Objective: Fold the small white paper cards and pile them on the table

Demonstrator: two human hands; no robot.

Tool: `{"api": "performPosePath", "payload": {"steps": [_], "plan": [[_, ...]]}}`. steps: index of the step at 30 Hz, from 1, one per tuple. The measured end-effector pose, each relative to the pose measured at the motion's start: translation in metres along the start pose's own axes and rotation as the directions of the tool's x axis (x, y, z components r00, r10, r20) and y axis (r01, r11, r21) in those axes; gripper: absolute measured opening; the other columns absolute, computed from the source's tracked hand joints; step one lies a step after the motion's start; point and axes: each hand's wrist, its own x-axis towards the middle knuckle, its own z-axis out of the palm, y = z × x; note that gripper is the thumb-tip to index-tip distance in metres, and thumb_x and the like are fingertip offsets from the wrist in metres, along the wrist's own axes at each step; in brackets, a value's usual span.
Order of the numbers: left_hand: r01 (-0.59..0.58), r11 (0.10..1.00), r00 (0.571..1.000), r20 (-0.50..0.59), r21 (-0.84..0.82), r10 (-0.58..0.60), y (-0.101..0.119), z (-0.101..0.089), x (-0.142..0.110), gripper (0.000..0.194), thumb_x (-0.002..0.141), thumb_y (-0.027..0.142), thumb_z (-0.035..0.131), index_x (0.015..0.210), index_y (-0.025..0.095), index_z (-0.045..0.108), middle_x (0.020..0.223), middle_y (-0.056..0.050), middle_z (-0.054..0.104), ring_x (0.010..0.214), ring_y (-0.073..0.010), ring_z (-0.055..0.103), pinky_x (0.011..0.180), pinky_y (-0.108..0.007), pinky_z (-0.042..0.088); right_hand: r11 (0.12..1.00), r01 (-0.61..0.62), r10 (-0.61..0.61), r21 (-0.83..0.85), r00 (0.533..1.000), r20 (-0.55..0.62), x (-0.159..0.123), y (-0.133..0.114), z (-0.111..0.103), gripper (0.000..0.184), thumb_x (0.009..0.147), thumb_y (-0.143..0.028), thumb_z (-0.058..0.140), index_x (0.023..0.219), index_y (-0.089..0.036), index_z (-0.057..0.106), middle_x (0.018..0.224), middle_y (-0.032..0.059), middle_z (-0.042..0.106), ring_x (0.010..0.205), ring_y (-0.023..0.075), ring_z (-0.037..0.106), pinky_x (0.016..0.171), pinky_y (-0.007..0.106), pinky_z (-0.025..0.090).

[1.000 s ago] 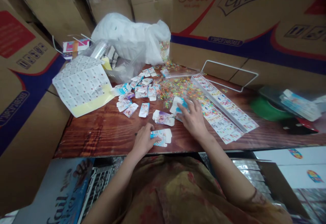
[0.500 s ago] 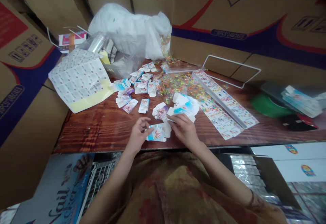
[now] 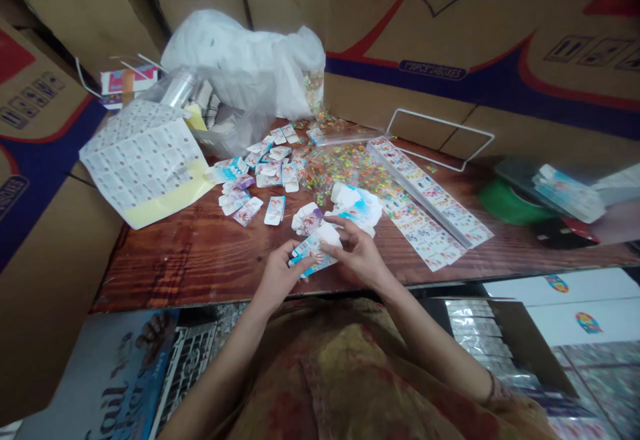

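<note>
Near the table's front edge, a small blue-and-white printed carton is held between both hands. My left hand grips its left end, thumb on the printed face. My right hand pinches its right side, thumb on top and fingers behind. Just beyond it lie a purple-and-white carton pile and a heap of flat blue-and-white cartons. Several small folded boxes are scattered farther to the left.
Small colourful pieces cover the table's middle. Printed sticker strips lie to the right, near a white wire frame and a green tape roll. A white bag and large cardboard boxes stand behind.
The carton has been lifted and tilted. My right hand has come onto its right side, its fingers now farther spread. The whole view has shifted slightly.
</note>
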Motion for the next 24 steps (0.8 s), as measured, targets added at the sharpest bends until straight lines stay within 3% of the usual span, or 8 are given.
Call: {"api": "performPosePath", "payload": {"steps": [5, 8, 12, 15, 18, 21, 24], "plan": [[0.041, 0.991, 0.999, -0.019, -0.128, -0.044, 0.002, 0.007, -0.001, 0.039, 0.063, 0.044, 0.076, 0.083, 0.016, 0.058, 0.063, 0.004, 0.061, 0.045, -0.008, 0.052, 0.04, -0.019, 0.041, 0.99, -0.09, 0.093, 0.107, 0.995, -0.023, -0.004, 0.002, -0.001, 0.058, 0.067, -0.033, 0.078, 0.117, -0.022, 0.052, 0.081, -0.0013, 0.071, 0.059, 0.0133, 0.064, 0.05, 0.023, 0.051], [0.031, 0.992, 0.999, 0.021, -0.12, -0.029, 0.003, 0.01, -0.001, 0.039, 0.061, 0.041, 0.078, 0.081, 0.015, 0.059, 0.065, 0.003, 0.062, 0.05, -0.0079, 0.052, 0.043, -0.019, 0.044, 0.996, -0.041, 0.045, 0.078, 0.998, -0.05, -0.007, 0.002, -0.002, 0.057, 0.069, -0.031, 0.077, 0.119, -0.021, 0.051, 0.082, -0.0006, 0.071, 0.062, 0.0133, 0.064, 0.056, 0.025, 0.052], [0.032, 0.995, 0.999, -0.001, -0.091, -0.032, 0.003, 0.012, -0.001, 0.036, 0.068, 0.045, 0.072, 0.082, 0.014, 0.058, 0.061, 0.004, 0.06, 0.044, -0.0074, 0.051, 0.039, -0.017, 0.038, 1.0, 0.015, -0.012, 0.024, 0.995, -0.1, -0.009, 0.004, -0.001, 0.051, 0.07, -0.032, 0.076, 0.115, -0.02, 0.054, 0.092, 0.0032, 0.072, 0.077, 0.0177, 0.067, 0.072, 0.032, 0.055], [0.029, 0.991, 0.999, -0.021, -0.131, -0.032, 0.0, 0.011, -0.001, 0.037, 0.07, 0.046, 0.071, 0.085, 0.014, 0.058, 0.066, 0.002, 0.063, 0.045, -0.0082, 0.054, 0.041, -0.018, 0.039, 0.997, 0.072, -0.076, -0.026, 0.982, -0.174, -0.009, 0.007, 0.0, 0.04, 0.068, -0.035, 0.078, 0.101, -0.021, 0.061, 0.09, 0.0024, 0.072, 0.079, 0.0192, 0.067, 0.073, 0.033, 0.055], [0.011, 0.973, 0.997, -0.07, -0.232, -0.028, 0.0, 0.011, -0.001, 0.045, 0.07, 0.047, 0.071, 0.098, 0.015, 0.058, 0.074, -0.001, 0.066, 0.056, -0.0104, 0.061, 0.051, -0.02, 0.046, 0.97, 0.165, -0.205, -0.178, 0.95, -0.237, -0.011, 0.003, 0.0, 0.021, 0.072, -0.034, 0.075, 0.085, -0.021, 0.065, 0.081, 0.0025, 0.071, 0.074, 0.0189, 0.065, 0.069, 0.032, 0.054], [0.044, 0.91, 0.997, -0.045, -0.412, -0.069, 0.004, 0.013, -0.003, 0.056, 0.072, 0.053, 0.069, 0.111, 0.016, 0.052, 0.087, -0.005, 0.069, 0.07, -0.0143, 0.066, 0.065, -0.026, 0.052, 0.823, 0.362, -0.457, -0.438, 0.88, -0.131, -0.015, -0.004, -0.002, 0.006, 0.083, -0.023, 0.062, 0.082, -0.022, 0.068, 0.081, 0.0045, 0.07, 0.077, 0.0187, 0.064, 0.071, 0.033, 0.053], [0.085, 0.801, 0.995, 0.008, -0.592, -0.099, 0.013, 0.017, -0.005, 0.055, 0.075, 0.052, 0.066, 0.116, 0.018, 0.051, 0.107, -0.008, 0.067, 0.087, -0.0173, 0.066, 0.075, -0.03, 0.053, 0.528, 0.577, -0.695, -0.623, 0.715, 0.073, -0.019, -0.005, -0.006, 0.023, 0.087, -0.011, 0.05, 0.089, -0.024, 0.068, 0.091, 0.0062, 0.069, 0.084, 0.0186, 0.063, 0.073, 0.036, 0.052]]}}
